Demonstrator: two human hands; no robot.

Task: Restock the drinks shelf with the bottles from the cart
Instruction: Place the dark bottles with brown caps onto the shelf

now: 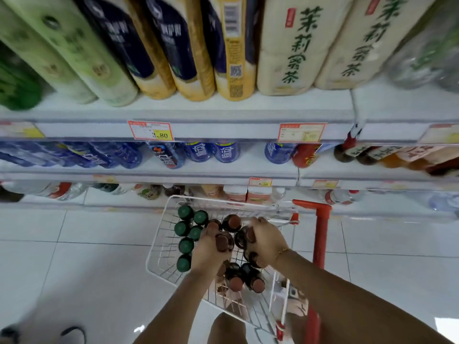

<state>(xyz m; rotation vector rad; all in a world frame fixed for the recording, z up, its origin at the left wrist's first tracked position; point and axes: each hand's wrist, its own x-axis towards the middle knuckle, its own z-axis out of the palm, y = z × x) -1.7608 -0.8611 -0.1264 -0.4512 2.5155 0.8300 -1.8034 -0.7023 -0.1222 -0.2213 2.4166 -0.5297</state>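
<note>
Head view, only one. Both hands down in the cart (159,247), a white wire basket w/ red frame, parked right in front of the shelf (198,112).

L hand (211,252) is curled round the neck of a brown-cap bottle (222,242), fingers wrapped, cap poking out above the fist. R hand (265,240) is closed on another brown-cap one (250,235) next to it, knuckles up, thin bracelet at the wrist. Could be more than one bottle per hand; can't tell, fingers hide it.

Rest of the stock is in the cart: green caps (185,212) bunched on the left side, upright, touching each other; more brown caps (236,284) nearer the body.

Step, as I read it: the pick. Bottles gripped, not yet clear of the basket. Next needs a straight lift so necks don't snag neighbours or the wire rim, then a find of the matching row. Dark bottles w/ similar look sit on the middle tier to the right (345,153), prob the target, not sure. Gaps there not visible from here.

Shelving: white metal tiers, price tags (150,130) on the front rails, big tea bottles up top, blue ones mid. Floor (74,244) is glossy white tile, reflective. A shoe at bottom left edge, blurred.
</note>
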